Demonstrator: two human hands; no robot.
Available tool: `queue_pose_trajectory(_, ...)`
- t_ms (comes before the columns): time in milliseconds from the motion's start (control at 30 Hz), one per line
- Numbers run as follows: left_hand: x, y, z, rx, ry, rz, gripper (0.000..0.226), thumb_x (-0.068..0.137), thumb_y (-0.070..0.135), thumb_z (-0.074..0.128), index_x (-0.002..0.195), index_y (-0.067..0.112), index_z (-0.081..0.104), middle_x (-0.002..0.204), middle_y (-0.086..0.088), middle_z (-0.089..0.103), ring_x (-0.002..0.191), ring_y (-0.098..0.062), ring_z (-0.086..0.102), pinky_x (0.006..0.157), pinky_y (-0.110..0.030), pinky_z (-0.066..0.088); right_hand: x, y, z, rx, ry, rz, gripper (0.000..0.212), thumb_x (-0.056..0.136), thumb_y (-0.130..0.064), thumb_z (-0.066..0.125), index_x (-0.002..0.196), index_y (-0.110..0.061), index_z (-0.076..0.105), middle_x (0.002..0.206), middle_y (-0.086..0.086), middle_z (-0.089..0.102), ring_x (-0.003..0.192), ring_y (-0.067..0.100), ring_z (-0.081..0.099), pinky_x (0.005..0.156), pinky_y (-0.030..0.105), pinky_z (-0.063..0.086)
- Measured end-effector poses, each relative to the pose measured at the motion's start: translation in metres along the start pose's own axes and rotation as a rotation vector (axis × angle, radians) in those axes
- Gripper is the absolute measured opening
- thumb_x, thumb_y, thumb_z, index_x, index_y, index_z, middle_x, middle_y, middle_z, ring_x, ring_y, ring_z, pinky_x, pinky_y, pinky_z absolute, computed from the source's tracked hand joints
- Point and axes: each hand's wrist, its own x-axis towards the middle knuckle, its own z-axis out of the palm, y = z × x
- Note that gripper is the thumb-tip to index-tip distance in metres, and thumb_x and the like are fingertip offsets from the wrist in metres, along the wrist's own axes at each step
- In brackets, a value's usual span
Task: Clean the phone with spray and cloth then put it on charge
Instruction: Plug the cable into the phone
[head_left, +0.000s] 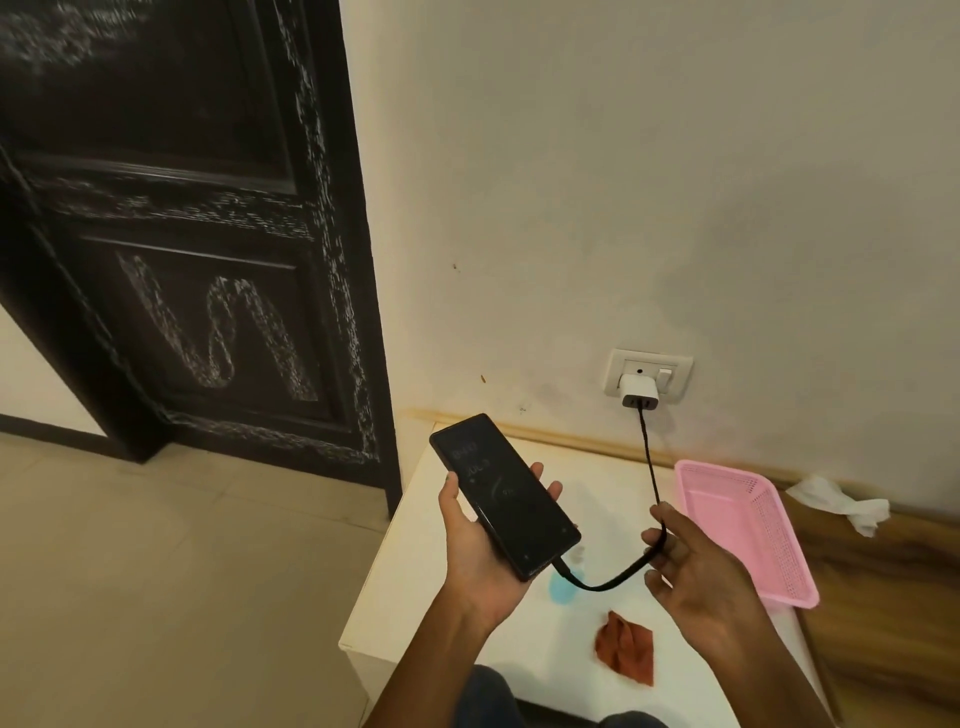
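My left hand (480, 558) holds a black phone (501, 493) face up above the white table (415, 561); its screen glows faintly. A black cable (649, 467) is plugged into the phone's lower end and runs up to a white charger (638, 391) in the wall socket (647, 376). My right hand (693, 582) has its fingers spread, and the cable loops against them. A rust-coloured cloth (626, 647) lies crumpled on the table near the front. A pale blue spray bottle (563, 584) lies on the table under the cable, partly hidden.
A pink plastic basket (748, 540) stands at the table's right side. White crumpled tissue (841, 501) lies on the wooden surface beyond it. A dark carved door (197, 260) fills the left, with tiled floor (156, 571) below.
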Motion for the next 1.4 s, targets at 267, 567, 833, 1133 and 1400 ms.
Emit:
queue_pose_trajectory(267,0.002,0.005,-0.002,-0.061,-0.071,-0.017,0.072,0.077,0.066,0.051,0.132,0.019,0.053,0.133,-0.013,0.059,0.121,-0.037,0.055,0.098,-0.057,0.044,0.009,0.000,-0.008,-0.075,0.036,-0.045,0.016,0.081,-0.029,0.069,0.084,-0.013,0.066,0.045,0.001,0.059,0.056,0.015,0.051,0.056,0.029,0.041)
queue_pose_trajectory(567,0.012,0.011,-0.018,-0.048,-0.023,0.010,0.075,0.075,0.068,0.053,0.131,0.017,0.054,0.131,-0.012,0.060,0.119,-0.035,0.058,0.099,-0.057,0.043,0.021,0.001,-0.018,0.127,-0.023,0.053,0.007,0.087,-0.010,0.058,0.081,-0.011,0.060,0.082,0.008,0.066,0.075,0.019,0.059,0.067,0.028,0.044)
queue_pose_trajectory(833,0.026,0.023,-0.033,-0.019,0.100,0.076,0.082,0.075,0.075,0.050,0.126,0.011,0.058,0.125,-0.020,0.062,0.107,-0.038,0.064,0.078,-0.052,0.056,0.035,-0.012,-0.014,0.084,0.008,0.018,0.006,0.086,-0.019,0.061,0.084,-0.013,0.061,0.066,0.005,0.051,0.064,0.017,0.051,0.063,0.030,0.039)
queue_pose_trajectory(1133,0.080,0.040,-0.047,-0.005,0.083,0.113,0.065,0.092,0.065,0.027,0.133,0.020,0.052,0.131,-0.015,0.059,0.125,-0.036,0.050,0.094,-0.051,0.043,0.062,-0.044,-0.010,-0.057,0.044,-0.304,0.008,0.091,-0.020,0.057,0.092,-0.014,0.060,0.064,0.005,0.067,0.077,0.024,0.064,0.069,0.035,0.042)
queue_pose_trajectory(1400,0.132,0.013,-0.074,0.024,0.231,0.060,0.051,0.097,0.056,0.029,0.121,0.022,0.058,0.122,-0.015,0.063,0.115,-0.033,0.057,0.080,-0.052,0.050,0.094,-0.040,-0.022,-0.067,0.108,-0.501,0.014,0.094,-0.012,0.051,0.105,-0.005,0.055,0.083,0.017,0.065,0.066,0.021,0.070,0.065,0.026,0.059)
